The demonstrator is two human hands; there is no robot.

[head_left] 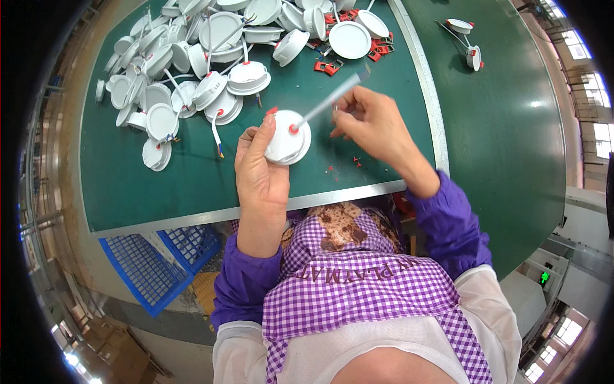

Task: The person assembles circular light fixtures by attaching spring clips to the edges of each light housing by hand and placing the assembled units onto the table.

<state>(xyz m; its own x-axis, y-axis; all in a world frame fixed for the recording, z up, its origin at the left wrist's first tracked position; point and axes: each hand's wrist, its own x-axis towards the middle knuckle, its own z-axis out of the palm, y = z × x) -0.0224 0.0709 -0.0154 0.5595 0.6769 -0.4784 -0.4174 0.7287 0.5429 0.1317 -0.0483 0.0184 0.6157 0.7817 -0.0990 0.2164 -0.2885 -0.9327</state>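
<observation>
My left hand [261, 168] grips a white round downlight [277, 146] by its edge, its back turned up. A red clip [272, 111] sits at its upper rim, next to my thumb. From the red grommet [294, 128] in its back, a white cable [334, 96] sticks up to the right, its end blurred. To the right of that cable is my right hand [371, 121], apart from the lamp body. Its fingers are curled in a pinch; whatever is between them is too small to name.
Many similar downlights [220, 32] lie heaped on the green table [192, 198] at far left. Red clips [327, 66] are scattered beside the heap; small red bits [357, 161] lie nearer me. Two small downlights [473, 57] rest beyond a metal strip [430, 83]. A blue basket [150, 269] stands below the front edge.
</observation>
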